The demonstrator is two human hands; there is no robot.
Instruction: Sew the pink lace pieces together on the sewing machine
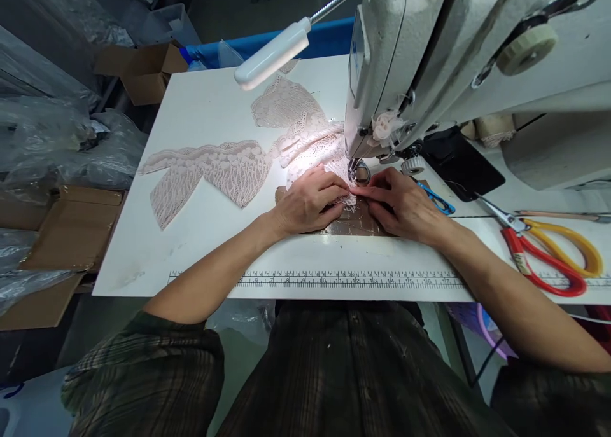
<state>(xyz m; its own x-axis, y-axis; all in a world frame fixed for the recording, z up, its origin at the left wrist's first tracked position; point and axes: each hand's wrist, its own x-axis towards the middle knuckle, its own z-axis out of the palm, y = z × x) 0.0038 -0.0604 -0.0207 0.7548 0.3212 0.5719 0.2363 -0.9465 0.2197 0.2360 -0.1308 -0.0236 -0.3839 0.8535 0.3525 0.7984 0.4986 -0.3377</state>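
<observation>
We see both of our hands close to the needle of the sewing machine (386, 68), working at a piece of pale pink lace (315, 151). The lace lies on the table (200, 249) to the left of the needle, bunched in folds at the back and spread flatter at the front, where its edge runs under our fingers. Our left hand (317, 198) rests palm down over the lace with its fingers bent and close together; we cannot tell whether it pinches the cloth or only presses it. Our right hand (394, 198) comes in from the other side, half curled, its forefinger stretched toward the lace edge just in front of the needle, near the left fingertips; whether it grips the edge we cannot tell. Beneath both hands lies a brown plate (329, 229). More lace (238, 170) stretches away to the left in pointed shapes, and another lace panel (281, 103) sits behind the bunched piece. A white lamp (272, 54) hangs over the back of the table on a bendy metal neck. To the right of our right hand we have a blue tool (436, 198), a black phone (463, 163) and scissors (548, 252) with one red and one yellow handle. A printed ruler (334, 279) runs along the front edge.
</observation>
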